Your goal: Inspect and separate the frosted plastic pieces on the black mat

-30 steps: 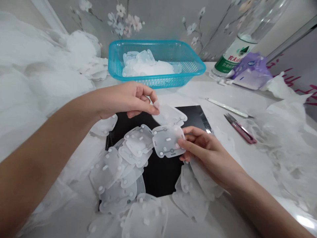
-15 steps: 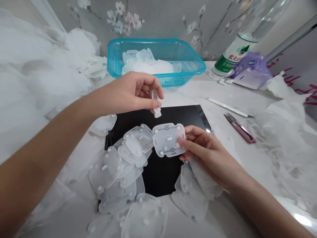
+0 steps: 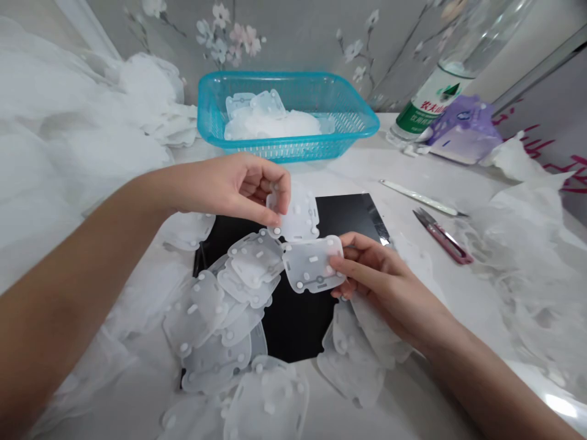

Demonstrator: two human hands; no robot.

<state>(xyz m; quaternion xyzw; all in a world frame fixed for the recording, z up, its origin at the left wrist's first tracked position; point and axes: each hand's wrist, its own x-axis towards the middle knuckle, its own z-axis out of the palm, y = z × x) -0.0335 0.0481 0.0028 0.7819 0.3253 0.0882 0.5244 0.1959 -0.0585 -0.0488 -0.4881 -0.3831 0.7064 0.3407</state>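
My left hand [image 3: 247, 189] pinches the left edge of a translucent white plastic piece [image 3: 300, 214], rounded-square with small knobs and slots. Just below it, my right hand [image 3: 376, 269] grips a similar translucent piece [image 3: 312, 269] by its right side, thumb on top. The two pieces lie very close, and I cannot tell whether they touch. Under both is a black flat board [image 3: 298, 330]. Overlapping pieces of the same kind [image 3: 257, 260] lie on the board's left part, and others [image 3: 353, 354] sit beneath my right wrist.
A blue plastic basket [image 3: 293, 145] holding more pieces stands at the back. To the right are a white pen-like tool [image 3: 417, 195], thread snips [image 3: 443, 235], a water bottle [image 3: 426, 104] and a purple packet [image 3: 468, 131]. Big white heaps [image 3: 77, 134] rise at left; thin white sheets [image 3: 541, 263] spread right.
My left hand has come down and slightly left, and its piece has turned from edge-on to face-up. My right hand and its piece have hardly moved.
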